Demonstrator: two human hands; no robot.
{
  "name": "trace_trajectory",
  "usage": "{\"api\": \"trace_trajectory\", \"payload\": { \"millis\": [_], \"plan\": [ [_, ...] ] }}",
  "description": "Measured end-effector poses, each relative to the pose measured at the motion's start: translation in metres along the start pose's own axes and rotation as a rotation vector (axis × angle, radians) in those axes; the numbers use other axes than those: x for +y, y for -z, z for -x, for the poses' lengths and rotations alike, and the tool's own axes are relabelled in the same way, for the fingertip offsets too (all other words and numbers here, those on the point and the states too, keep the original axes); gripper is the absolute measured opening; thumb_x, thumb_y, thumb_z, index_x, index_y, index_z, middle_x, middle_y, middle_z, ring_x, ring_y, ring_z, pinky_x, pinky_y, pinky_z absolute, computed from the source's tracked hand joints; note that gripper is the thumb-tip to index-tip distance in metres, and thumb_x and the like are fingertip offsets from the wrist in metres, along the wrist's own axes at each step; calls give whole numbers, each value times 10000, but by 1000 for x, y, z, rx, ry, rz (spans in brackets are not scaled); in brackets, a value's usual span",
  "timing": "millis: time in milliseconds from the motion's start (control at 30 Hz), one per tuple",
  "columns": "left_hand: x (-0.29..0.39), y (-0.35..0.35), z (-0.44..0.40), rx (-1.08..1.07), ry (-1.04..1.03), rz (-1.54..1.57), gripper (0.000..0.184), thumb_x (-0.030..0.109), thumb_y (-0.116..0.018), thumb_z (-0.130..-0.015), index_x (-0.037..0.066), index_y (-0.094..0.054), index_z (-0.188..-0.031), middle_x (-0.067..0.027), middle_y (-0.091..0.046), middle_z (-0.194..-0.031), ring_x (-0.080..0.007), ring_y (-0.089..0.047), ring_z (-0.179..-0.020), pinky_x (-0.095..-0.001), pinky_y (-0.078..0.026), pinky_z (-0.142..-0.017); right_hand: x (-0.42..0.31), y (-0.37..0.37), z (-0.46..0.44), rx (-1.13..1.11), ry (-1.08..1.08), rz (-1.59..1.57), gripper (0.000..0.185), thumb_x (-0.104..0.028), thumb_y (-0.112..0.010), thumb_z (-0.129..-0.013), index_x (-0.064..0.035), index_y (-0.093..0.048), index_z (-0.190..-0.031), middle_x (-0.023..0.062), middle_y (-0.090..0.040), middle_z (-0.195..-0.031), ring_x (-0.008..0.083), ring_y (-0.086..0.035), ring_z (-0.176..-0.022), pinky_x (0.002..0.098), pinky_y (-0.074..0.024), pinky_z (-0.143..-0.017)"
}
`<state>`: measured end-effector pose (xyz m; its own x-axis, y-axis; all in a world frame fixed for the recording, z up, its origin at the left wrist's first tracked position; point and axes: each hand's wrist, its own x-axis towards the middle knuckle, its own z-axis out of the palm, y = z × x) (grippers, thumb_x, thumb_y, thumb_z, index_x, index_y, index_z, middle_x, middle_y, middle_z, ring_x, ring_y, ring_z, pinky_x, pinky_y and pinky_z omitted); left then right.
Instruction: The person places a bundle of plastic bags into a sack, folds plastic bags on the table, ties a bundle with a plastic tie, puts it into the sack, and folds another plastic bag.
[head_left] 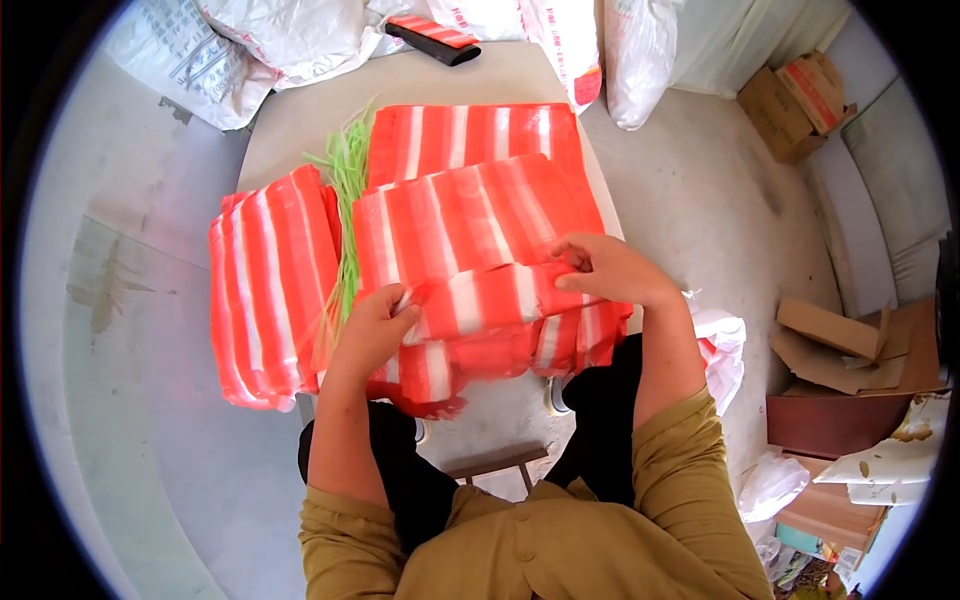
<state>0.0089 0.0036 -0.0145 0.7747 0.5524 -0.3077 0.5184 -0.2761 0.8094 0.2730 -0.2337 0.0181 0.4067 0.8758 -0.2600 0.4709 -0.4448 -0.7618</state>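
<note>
A stack of red-and-white striped plastic bags (450, 220) lies before me, its near edge folded up in a loose flap (480, 300). At the flap's left end, my left hand (378, 328) is closed, pinching the plastic between thumb and fingers. My right hand (608, 270) rests at the flap's right end with thumb and forefinger apart, touching the plastic; its other fingers are partly hidden. Below the flap, crumpled bag ends (480, 362) hang over the table's near edge.
Another striped bundle (265, 290) lies left, beside green plastic strips (347, 190). A black-and-striped object (435, 40) lies at the far end of the table (330, 100). White sacks (290, 40) stand behind. Cardboard boxes (790, 105) and flattened cardboard (850, 350) are on the right.
</note>
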Motion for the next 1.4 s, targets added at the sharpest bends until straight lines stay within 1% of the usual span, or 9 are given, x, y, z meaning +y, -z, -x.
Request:
{"api": "trace_trajectory", "payload": {
  "millis": [133,233,333,500,633,833,933,1233,1400],
  "plan": [
    [-11,-3,-3,10,-38,47,207,183,-655,-955,-15,-608,-995,-70,-562,-776,-143,-547,-742,-331,-454,-686,12,2,5,-98,25,-114,285,-112,-759,-882,-11,-624,-1111,-31,-528,-847,95,-488,-799,283,-444,-735],
    [-7,-4,-1,34,-44,0,187,166,-639,-964,-13,-595,-995,-67,-564,-802,-141,-542,-761,-325,-451,-694,12,3,1,-125,-39,-266,237,-110,-751,-887,-22,-593,-1039,-48,-489,-837,87,-454,-793,282,-425,-732],
    [-12,-4,-2,27,-38,59,167,153,-631,-971,-5,-579,-984,-53,-545,-808,-133,-524,-764,-316,-441,-687,12,-2,-4,-32,-78,-342,210,-96,-734,-895,-21,-576,-1011,-55,-481,-834,76,-442,-787,272,-417,-725],
    [-13,-5,-1,26,-50,62,161,137,-628,-981,11,-543,-929,-24,-480,-777,-117,-469,-729,-304,-414,-651,19,-2,-2,-50,129,-192,171,-101,-704,-931,-17,-585,-1021,-61,-497,-839,59,-458,-783,255,-419,-707],
    [-20,-5,-3,20,-60,97,186,138,-627,-990,17,-519,-899,-10,-445,-760,-107,-439,-711,-304,-398,-630,21,-1,-2,-119,-43,-365,170,-125,-686,-956,-4,-609,-1046,-63,-532,-853,57,-478,-792,261,-434,-715],
    [-30,-2,-5,8,-34,118,93,112,-620,-1013,31,-601,-969,55,-508,-825,-53,-468,-767,-239,-402,-672,29,-9,-12,14,-61,-135,177,-183,-654,-991,-10,-639,-1030,-26,-576,-859,69,-502,-787,275,-446,-697],
    [-35,-4,-7,36,-47,137,203,159,-639,-991,11,-550,-883,-6,-471,-739,-109,-463,-681,-311,-402,-615,26,-12,-13,42,-75,-104,186,-193,-655,-989,-14,-632,-1033,-1,-604,-872,92,-530,-799,293,-460,-698],
    [-24,-2,0,98,8,60,265,245,-686,-961,-13,-628,-986,-60,-628,-786,-152,-597,-719,-325,-476,-654,25,-17,-12,130,-76,-106,166,-179,-645,-982,-63,-606,-1093,42,-652,-905,114,-559,-802,300,-474,-712],
    [-5,6,12,132,69,-262,310,320,-655,-964,12,-671,-994,-113,-711,-843,-257,-688,-774,-390,-519,-701,29,-16,-10,115,36,-126,137,-171,-625,-985,-49,-619,-1048,21,-614,-895,104,-547,-832,288,-474,-751]
  ]
}}
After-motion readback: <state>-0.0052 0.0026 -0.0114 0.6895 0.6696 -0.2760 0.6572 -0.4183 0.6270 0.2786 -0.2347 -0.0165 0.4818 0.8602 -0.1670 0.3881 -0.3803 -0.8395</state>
